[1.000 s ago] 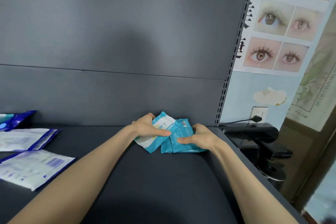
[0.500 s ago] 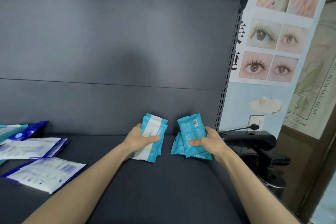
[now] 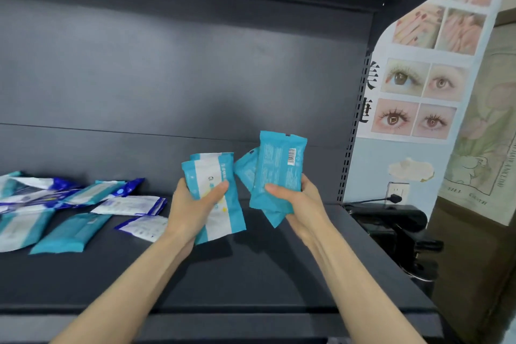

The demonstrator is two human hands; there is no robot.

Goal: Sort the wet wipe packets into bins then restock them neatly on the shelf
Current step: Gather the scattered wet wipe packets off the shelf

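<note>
Two bunches of wipes held above the shelf (image 3: 251, 274).
My left hand (image 3: 192, 209) curls round the white-fronted bunch (image 3: 215, 176), my right hand (image 3: 301, 204) round the teal bunch (image 3: 279, 167), toward its right edge; loose packets (image 3: 69, 234) lie at the left edge.

shop: dark metal display shelf (image 3: 251, 274), beauty poster (image 3: 418, 86).

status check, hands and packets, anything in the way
Left hand grips teal-and-white packets. Right hand grips teal packets, barcode side out. Both held above the shelf. Loose packets lie scattered at left, clear of the hands.
</note>
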